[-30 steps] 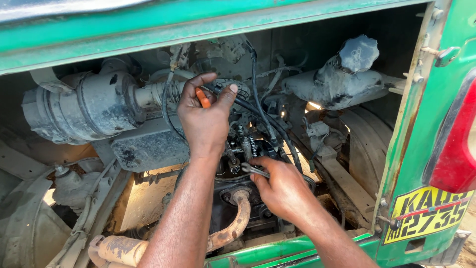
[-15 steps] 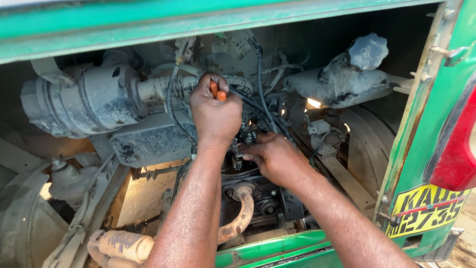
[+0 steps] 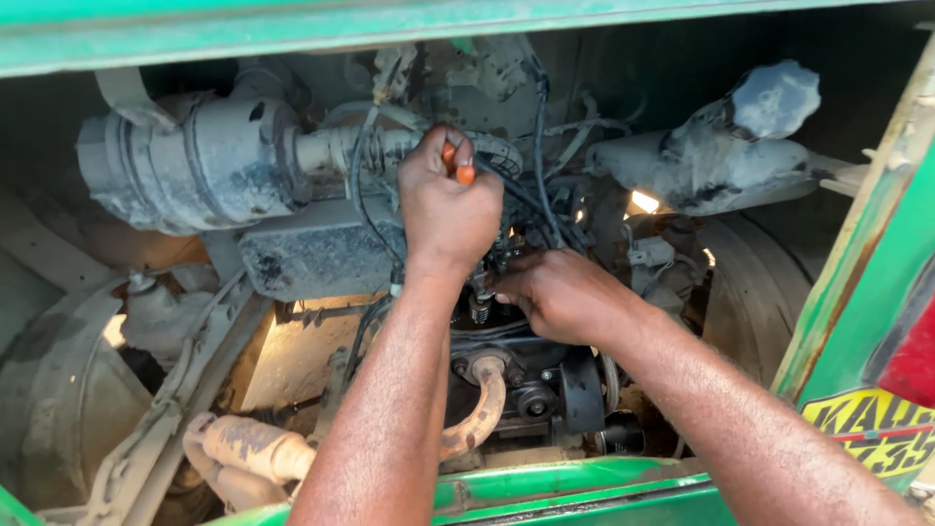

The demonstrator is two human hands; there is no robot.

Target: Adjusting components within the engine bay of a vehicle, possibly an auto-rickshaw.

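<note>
Left hand closed around an orange-handled tool, only the handle end showing (shaft hidden behind the fist). Right hand curled low among black cables at the engine; fingertips buried, hold impossible to tell.

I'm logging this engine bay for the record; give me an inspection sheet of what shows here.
Surface: engine compartment floor, dusty, sunlit in patches.
Job's things: orange-handled tool, gripped at the handle; its tip is hidden. Small engine block with a rusty curved pipe below.
Clutter: grey air-filter canister on the left; dusty reservoir with cap on the right.
Hands: left hand closed round the tool; right hand on the engine top, what its fingers hold is hidden.
Cables: black wires hang across the middle, tangled.
Surroundings: green body panels above, below and right; red lamp.
</note>
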